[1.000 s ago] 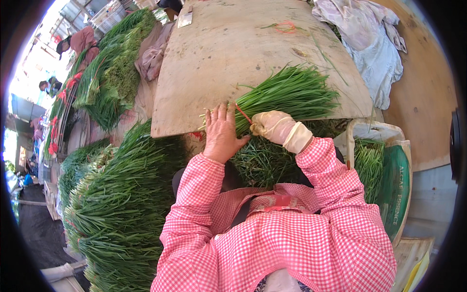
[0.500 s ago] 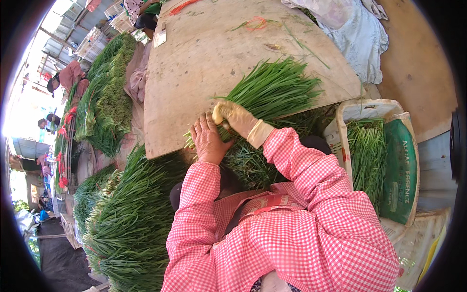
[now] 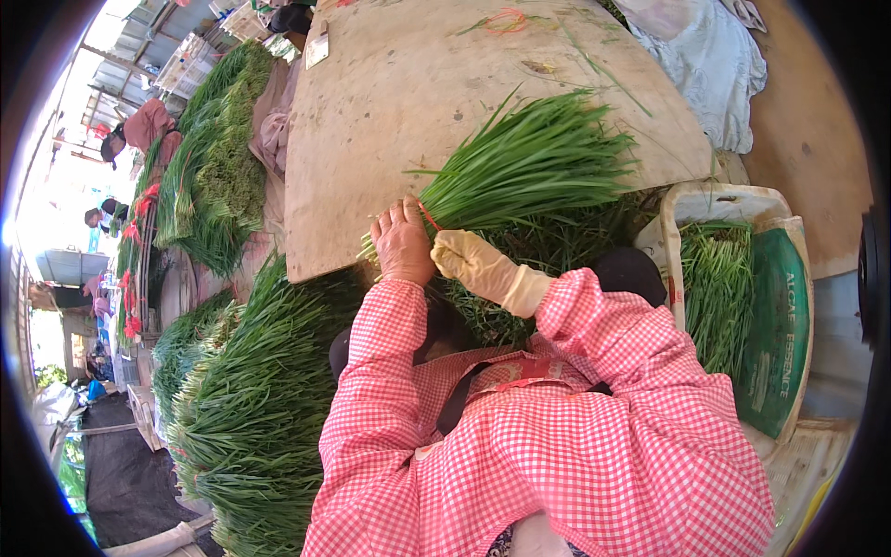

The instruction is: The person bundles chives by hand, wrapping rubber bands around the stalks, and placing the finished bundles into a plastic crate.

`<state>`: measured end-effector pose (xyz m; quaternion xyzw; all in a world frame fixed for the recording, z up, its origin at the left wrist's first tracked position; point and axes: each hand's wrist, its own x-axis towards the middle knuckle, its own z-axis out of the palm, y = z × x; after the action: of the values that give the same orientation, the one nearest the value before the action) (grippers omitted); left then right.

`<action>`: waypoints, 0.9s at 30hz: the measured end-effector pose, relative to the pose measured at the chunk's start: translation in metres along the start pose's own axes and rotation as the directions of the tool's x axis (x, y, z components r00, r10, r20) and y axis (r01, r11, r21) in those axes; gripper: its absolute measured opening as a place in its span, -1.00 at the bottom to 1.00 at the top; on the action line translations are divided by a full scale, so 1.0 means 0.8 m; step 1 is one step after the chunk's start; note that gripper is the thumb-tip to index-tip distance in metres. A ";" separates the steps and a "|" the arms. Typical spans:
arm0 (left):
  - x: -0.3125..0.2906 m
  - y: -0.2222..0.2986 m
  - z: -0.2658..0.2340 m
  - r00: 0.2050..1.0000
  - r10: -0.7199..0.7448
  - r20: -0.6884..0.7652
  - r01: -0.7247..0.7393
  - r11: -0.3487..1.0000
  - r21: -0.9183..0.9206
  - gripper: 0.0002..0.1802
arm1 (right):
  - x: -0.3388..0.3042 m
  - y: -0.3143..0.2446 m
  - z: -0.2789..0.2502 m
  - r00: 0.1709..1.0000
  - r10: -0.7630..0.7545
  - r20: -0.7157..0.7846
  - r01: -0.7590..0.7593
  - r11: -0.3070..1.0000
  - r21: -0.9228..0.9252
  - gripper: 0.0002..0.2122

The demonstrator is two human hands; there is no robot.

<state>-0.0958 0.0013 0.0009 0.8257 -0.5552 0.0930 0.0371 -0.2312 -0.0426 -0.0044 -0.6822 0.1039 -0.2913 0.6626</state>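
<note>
Left hand (image 3: 404, 241): bare, laid over the stem end of a bunch of long green stalks (image 3: 543, 158), fingers fairly straight; can't tell how far they wrap underneath. Right hand (image 3: 478, 265): gloved, fingers closed in a narrow pinch on a red band (image 3: 429, 216) at the stem end, just beside the left hand. Bunch lies along the near edge of the worktop (image 3: 371, 139), stem ends toward near-left corner, leaf tips toward near-right corner. Loose orange band (image 3: 506, 17) near the far edge, stray stalks around it. Pale cloth (image 3: 705, 79) by the right edge. White crate (image 3: 673, 255) off the near-right corner, holding more stalks and a green sheet (image 3: 778, 325). Big stalk pile (image 3: 260, 399) below near-left corner.
</note>
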 end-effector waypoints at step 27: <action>-0.096 0.034 -0.005 0.865 0.162 0.475 0.348 -0.876 -0.335 -0.48 | -0.081 -0.008 -0.002 0.754 0.641 0.145 -0.621 0.623 0.476 -0.31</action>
<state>-0.1492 0.0612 -0.0113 0.2736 -0.0260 -0.6239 0.7316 -0.2862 -0.0093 -0.0154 -0.4021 0.2706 -0.0703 0.8718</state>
